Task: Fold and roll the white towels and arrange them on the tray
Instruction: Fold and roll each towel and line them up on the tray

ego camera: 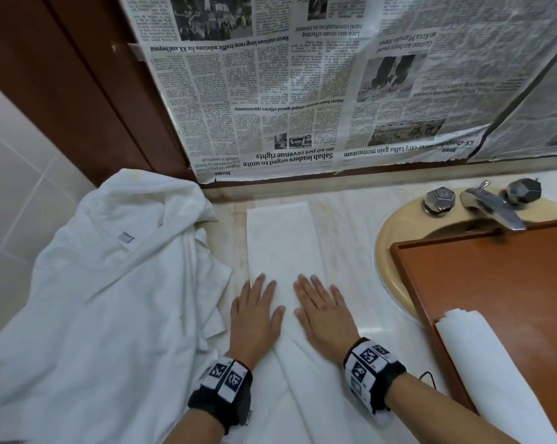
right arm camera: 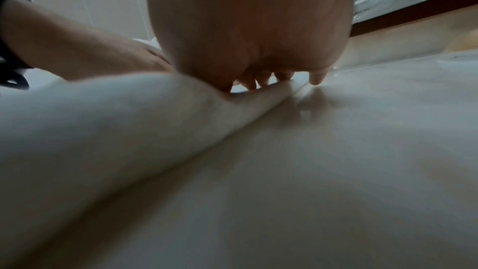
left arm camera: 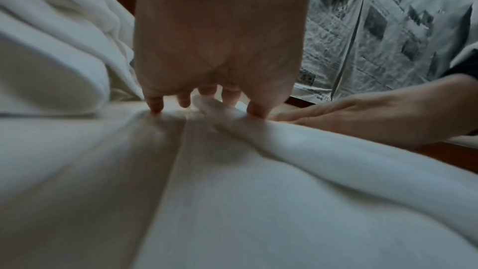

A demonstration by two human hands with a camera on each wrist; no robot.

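A white towel [ego camera: 282,241] folded into a long narrow strip lies on the marble counter and runs away from me. My left hand [ego camera: 257,310] and right hand [ego camera: 322,310] press flat on its near part, side by side, fingers straight. The left wrist view shows my left hand [left arm camera: 207,101] with fingertips on the towel [left arm camera: 232,191]. In the right wrist view my right hand [right arm camera: 274,81] lies at the towel's [right arm camera: 103,130] right edge. One rolled white towel [ego camera: 494,370] lies on the brown wooden tray [ego camera: 494,277] at the right.
A heap of loose white towels [ego camera: 110,299] fills the counter on the left. The tray lies over a beige sink [ego camera: 395,232] with a chrome tap [ego camera: 488,203]. Newspaper [ego camera: 302,91] covers the wall behind. White tiles are at the far left.
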